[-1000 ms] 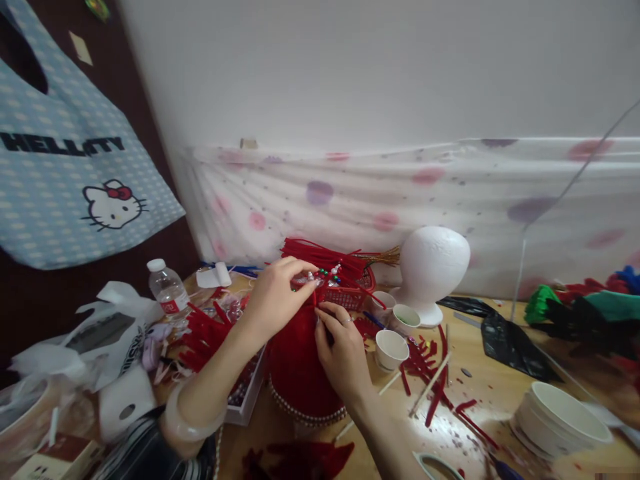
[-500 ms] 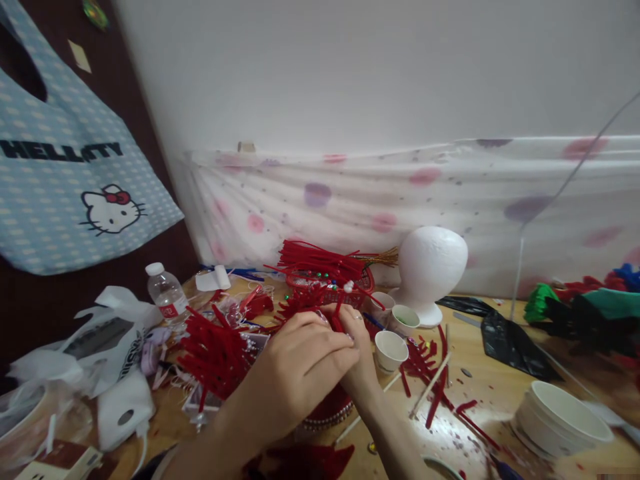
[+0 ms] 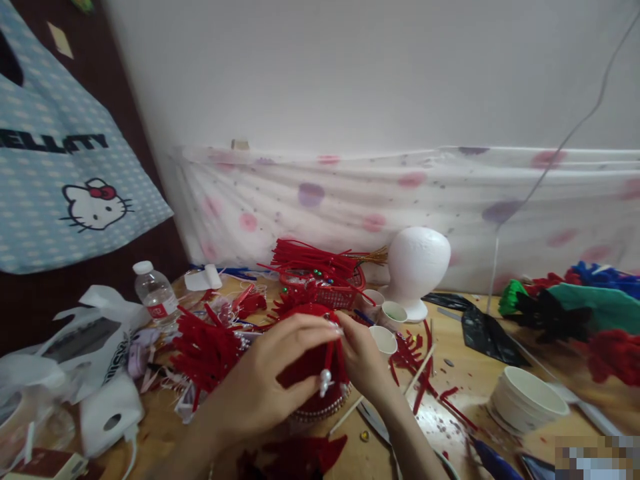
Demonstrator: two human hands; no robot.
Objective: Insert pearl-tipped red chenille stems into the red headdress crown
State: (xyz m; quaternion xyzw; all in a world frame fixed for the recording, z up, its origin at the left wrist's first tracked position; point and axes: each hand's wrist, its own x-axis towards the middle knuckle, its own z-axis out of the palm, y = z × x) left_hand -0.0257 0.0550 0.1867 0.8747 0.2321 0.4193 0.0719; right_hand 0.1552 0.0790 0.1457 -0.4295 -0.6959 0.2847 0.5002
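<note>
A rounded red form point(image 3: 310, 363) with a row of pearl-like beads round its lower edge sits on the table beneath my hands. My right hand point(image 3: 364, 357) is on its right side, fingertips closed on a thin red fuzzy pipe cleaner point(image 3: 329, 352). White pearl beads point(image 3: 325, 383) hang at that stem's lower end. Reaching over from the left, my left hand point(image 3: 270, 377) has thumb and fingers apart. Its fingertips meet those of the right hand, while its thumb tip lies beside the pearls; whether the thumb touches them I cannot tell.
Red pipe cleaners point(image 3: 205, 350) fill a box at left, near a water bottle point(image 3: 156, 300). Behind stand a red basket point(image 3: 345, 295) and a white foam head point(image 3: 419, 267). Paper cups point(image 3: 384, 340), sticks and a stack of bowls point(image 3: 525, 403) are at right.
My left hand has opened, its thumb parting from its fingers, and the pearl-tipped stem now shows between the hands. The view has shifted slightly, moving the background left.
</note>
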